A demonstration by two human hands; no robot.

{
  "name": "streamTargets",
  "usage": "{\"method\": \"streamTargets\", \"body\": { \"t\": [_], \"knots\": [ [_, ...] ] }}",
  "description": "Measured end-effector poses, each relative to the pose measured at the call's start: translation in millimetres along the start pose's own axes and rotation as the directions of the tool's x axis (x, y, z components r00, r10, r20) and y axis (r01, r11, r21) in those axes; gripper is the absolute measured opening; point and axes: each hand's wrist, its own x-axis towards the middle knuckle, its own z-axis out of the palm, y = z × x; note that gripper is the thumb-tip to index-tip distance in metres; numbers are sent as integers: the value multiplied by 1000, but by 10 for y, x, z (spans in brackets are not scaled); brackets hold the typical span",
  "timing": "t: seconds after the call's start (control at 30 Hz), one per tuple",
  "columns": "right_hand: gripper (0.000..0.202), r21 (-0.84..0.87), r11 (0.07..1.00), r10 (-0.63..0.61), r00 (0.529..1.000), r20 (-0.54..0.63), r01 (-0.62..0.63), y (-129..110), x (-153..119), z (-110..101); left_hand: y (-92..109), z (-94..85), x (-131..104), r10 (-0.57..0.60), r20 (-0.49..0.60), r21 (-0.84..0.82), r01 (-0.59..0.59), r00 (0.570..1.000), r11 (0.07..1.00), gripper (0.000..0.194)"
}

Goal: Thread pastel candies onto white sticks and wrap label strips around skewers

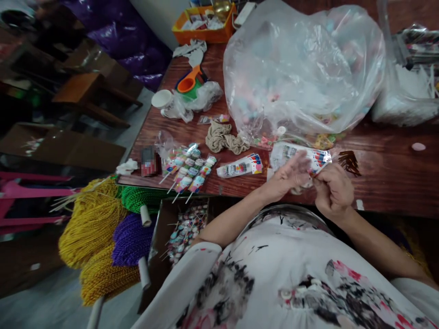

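**Holding a flimsy packet at the tabletop's edge**

Looking down from the head camera, we see our left hand [290, 176] with its fingers loosely spread over a small printed packet [302, 157], resting on it rather than pinching it. Our right hand [332, 189] is curled closed at the packet's right end, apparently gripping its corner; what lies inside the fist is hidden. The packet sits on the tabletop [387, 169] near the front edge, just below the big clear plastic bag [302, 73].

We judge the main risk to be a slip: the film is thin and glossy, so a pull from one side could tear it or let it slide off the edge into our lap. The bag bulges close behind and could spill over the packet. A second packet [240, 167] and the stick candies [188, 169] lie near our left forearm, where a careless sweep could knock them down.
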Motion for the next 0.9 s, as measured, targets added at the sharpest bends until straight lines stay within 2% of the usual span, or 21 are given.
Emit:
{"method": "streamTargets", "body": {
  "t": [0.07,0.13,0.17,0.2,0.23,0.3,0.33,0.4,0.47,0.5,0.53,0.57,0.6,0.63,0.67,0.7,0.73,0.77,0.8,0.83,0.9],
  "knots": [
    [12,-28,1000,-15,999,-38,14,-7,-19,37,-71,-28,-70,-88,90,83,80,992,993,68],
    [9,57,979,195,981,-21,-194,-27,-56,104,-97,-80,-132,8,28,331,-17,1000,943,52],
    [10,178,913,368,929,27,-367,-43,-78,144,-98,-113,-160,115,-7,486,-98,993,868,43],
    [12,321,773,538,833,126,-548,-64,-101,188,-94,-149,-190,222,-5,637,-167,975,752,37],
    [16,439,575,656,710,258,-691,-89,-124,234,-87,-188,-224,297,29,762,-214,954,611,34],
    [23,520,188,686,491,537,-833,-157,-172,329,-64,-269,-322,344,132,900,-258,929,351,33],
    [25,495,72,638,422,644,-866,-199,-198,375,-45,-312,-395,334,182,924,-277,925,264,33],
    [27,400,-20,529,330,782,-916,-288,-258,452,17,-408,-606,268,259,928,-316,928,198,30],
    [29,293,-63,440,237,866,-954,-355,-323,494,123,-533,-919,141,261,923,-290,955,254,28],
    [30,260,-47,425,216,879,-965,-368,-353,498,192,-608,-1114,44,227,925,-230,973,304,28],
    [30,246,-7,426,220,878,-969,-363,-380,491,268,-693,-1329,-75,170,930,-135,983,341,28],
    [29,252,49,439,247,864,-967,-341,-402,476,345,-782,-1557,-216,95,937,-14,972,350,28],
    [28,272,115,460,294,838,-955,-305,-420,455,419,-872,-1787,-366,-7,945,125,931,301,27],
    [27,300,174,488,347,801,-938,-260,-433,433,483,-957,-2003,-484,-165,947,275,859,164,24],
    [25,325,215,520,390,760,-921,-213,-444,413,533,-1029,-2189,-531,-383,906,418,756,-58,18],
    [23,344,240,558,419,716,-908,-171,-451,398,566,-1083,-2328,-492,-569,819,512,659,-261,15],
    [21,355,252,593,434,678,-900,-141,-456,390,581,-1114,-2405,-453,-656,754,548,604,-361,15],
    [20,359,262,618,441,651,-896,-127,-459,390,578,-1116,-2411,-425,-689,725,557,588,-404,17],
    [19,359,278,625,452,636,-891,-128,-457,396,560,-1090,-2341,-414,-659,752,541,627,-378,21],
    [18,361,306,614,473,632,-881,-146,-450,407,530,-1035,-2199,-419,-577,817,490,701,-304,23],
    [18,368,396,562,539,628,-841,-209,-419,428,445,-844,-1733,-307,-308,951,289,900,-109,23]
  ]
}}
